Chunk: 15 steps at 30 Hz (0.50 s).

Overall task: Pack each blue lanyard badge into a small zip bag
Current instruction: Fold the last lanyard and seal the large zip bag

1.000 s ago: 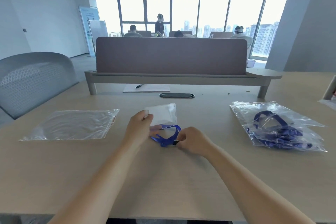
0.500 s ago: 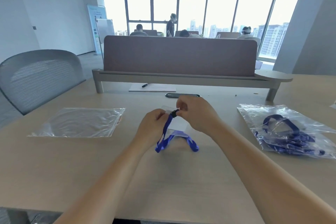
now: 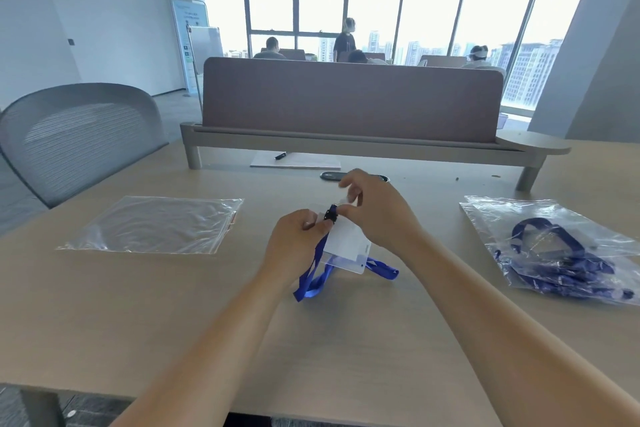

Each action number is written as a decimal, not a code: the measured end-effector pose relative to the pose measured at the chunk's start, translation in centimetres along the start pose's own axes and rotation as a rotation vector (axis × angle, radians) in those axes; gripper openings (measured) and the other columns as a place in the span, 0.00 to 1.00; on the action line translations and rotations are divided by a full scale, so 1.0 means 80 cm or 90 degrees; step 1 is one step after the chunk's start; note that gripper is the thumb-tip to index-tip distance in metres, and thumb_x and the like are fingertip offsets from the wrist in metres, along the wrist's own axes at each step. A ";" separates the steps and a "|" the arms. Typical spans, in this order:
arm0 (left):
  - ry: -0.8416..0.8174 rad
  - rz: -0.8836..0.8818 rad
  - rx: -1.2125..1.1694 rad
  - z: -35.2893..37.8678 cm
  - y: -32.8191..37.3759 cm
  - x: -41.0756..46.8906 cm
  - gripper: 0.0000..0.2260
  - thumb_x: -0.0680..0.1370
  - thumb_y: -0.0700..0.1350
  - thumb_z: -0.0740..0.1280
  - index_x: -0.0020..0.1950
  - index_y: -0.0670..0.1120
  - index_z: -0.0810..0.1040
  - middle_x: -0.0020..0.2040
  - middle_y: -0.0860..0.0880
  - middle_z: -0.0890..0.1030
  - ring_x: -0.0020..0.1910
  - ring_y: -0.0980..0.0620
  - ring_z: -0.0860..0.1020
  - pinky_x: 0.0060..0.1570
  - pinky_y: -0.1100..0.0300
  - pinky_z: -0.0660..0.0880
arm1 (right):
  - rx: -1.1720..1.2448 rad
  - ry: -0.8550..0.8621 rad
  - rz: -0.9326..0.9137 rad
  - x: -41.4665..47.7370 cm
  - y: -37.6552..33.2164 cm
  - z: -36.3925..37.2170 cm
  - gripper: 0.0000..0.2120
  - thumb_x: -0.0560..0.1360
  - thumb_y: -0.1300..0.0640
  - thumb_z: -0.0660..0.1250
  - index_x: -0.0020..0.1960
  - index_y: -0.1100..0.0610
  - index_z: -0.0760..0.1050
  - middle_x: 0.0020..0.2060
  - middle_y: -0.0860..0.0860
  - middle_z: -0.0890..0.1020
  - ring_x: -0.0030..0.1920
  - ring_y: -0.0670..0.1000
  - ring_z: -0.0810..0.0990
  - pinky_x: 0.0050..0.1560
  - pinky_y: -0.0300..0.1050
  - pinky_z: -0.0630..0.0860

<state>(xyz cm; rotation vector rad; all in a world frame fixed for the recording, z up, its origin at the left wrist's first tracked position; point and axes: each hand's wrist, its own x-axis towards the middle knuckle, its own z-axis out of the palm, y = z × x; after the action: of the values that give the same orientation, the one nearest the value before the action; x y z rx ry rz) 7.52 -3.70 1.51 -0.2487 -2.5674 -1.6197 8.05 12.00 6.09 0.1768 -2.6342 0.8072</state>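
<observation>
A person's two bare hands work a blue lanyard (image 3: 311, 284) and its clear badge holder (image 3: 348, 248) above the middle of a pale wooden desk (image 3: 207, 329). The left hand (image 3: 296, 243) has its fingers curled, thumb and forefinger pinching the strap just below the black clip (image 3: 330, 215). The right hand (image 3: 379, 215) meets it from the other side, its fingers narrowed to a pinch on the top of the badge holder, right beside the clip. The holder hangs tilted between the hands with a white card showing inside, its lower corner close to the desk. The strap's loops trail down onto the surface, one below the left wrist, one poking out to the right of the holder.

Toward the desk's left edge an empty zip bag (image 3: 156, 225) lies flat. Near the right edge a second bag (image 3: 554, 239), crumpled and clear, holds a tangle of blue lanyards. Both bags lie well apart from the hands.

Along the far edge of the desk stands a brown divider (image 3: 349, 97) on a grey base; in front of it lie a sheet of paper (image 3: 304, 163) with a pen (image 3: 280, 156) on it and a dark flat object (image 3: 329, 176) partly hidden behind the right hand. A grey mesh chair (image 3: 76, 135) sits at the far left corner. Several people (image 3: 344, 42) are seen beyond the divider, by tall windows.
</observation>
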 end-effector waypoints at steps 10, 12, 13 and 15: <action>0.169 -0.071 -0.241 -0.044 0.025 0.025 0.17 0.77 0.52 0.67 0.45 0.37 0.77 0.36 0.41 0.78 0.34 0.47 0.80 0.42 0.48 0.78 | 0.343 -0.051 0.240 -0.028 0.008 0.046 0.44 0.72 0.37 0.71 0.78 0.56 0.56 0.63 0.45 0.78 0.59 0.48 0.77 0.57 0.45 0.67; 0.149 -0.072 -0.298 -0.047 0.031 0.028 0.12 0.79 0.49 0.68 0.46 0.39 0.80 0.38 0.43 0.80 0.34 0.47 0.84 0.42 0.50 0.79 | 0.423 -0.113 0.249 -0.038 -0.002 0.058 0.42 0.72 0.40 0.72 0.77 0.57 0.59 0.57 0.40 0.80 0.58 0.46 0.77 0.58 0.43 0.66; 0.136 -0.073 -0.320 -0.047 0.032 0.029 0.10 0.79 0.48 0.69 0.46 0.40 0.81 0.39 0.44 0.81 0.36 0.45 0.85 0.44 0.50 0.80 | 0.465 -0.151 0.248 -0.042 -0.006 0.064 0.42 0.70 0.40 0.74 0.76 0.58 0.62 0.54 0.38 0.81 0.57 0.44 0.78 0.59 0.43 0.68; 0.127 -0.076 -0.331 -0.047 0.033 0.029 0.09 0.79 0.48 0.69 0.47 0.42 0.81 0.41 0.44 0.83 0.40 0.42 0.84 0.47 0.47 0.81 | 0.498 -0.218 0.199 -0.044 -0.010 0.075 0.38 0.66 0.40 0.75 0.71 0.56 0.71 0.53 0.40 0.84 0.57 0.43 0.81 0.62 0.45 0.71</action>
<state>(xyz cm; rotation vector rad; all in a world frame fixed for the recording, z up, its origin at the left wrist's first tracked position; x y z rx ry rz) 5.70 -5.77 5.88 0.0329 -2.0139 -2.2081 9.60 7.99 0.56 0.1108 -2.5147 2.0482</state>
